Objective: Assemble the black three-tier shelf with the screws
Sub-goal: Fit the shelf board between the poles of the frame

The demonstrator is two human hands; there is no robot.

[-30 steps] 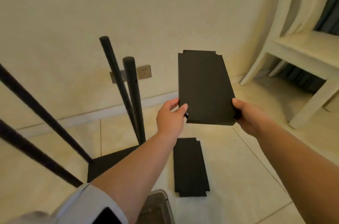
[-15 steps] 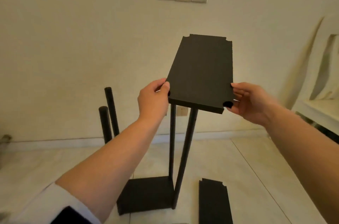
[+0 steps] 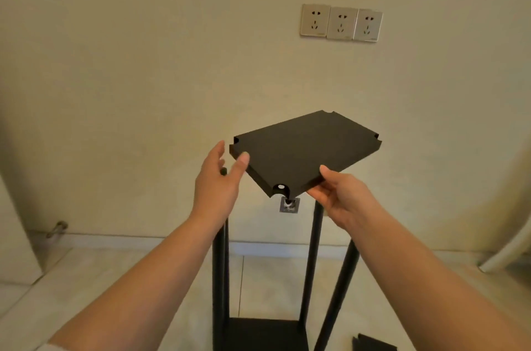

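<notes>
Presently the shelf panel (image 3: 304, 152) sits above the upright poles (image 3: 314, 258), held skewed, long axis running from near-left to far-right. Right hand (image 3: 342, 201) pinches its near edge, thumb on top; left hand (image 3: 218, 186) has fingers (image 3: 242, 162) spread, thumb touching the left edge. Compared with half a second ago, the panel has swung sideways and lies flatter over the poles
</notes>
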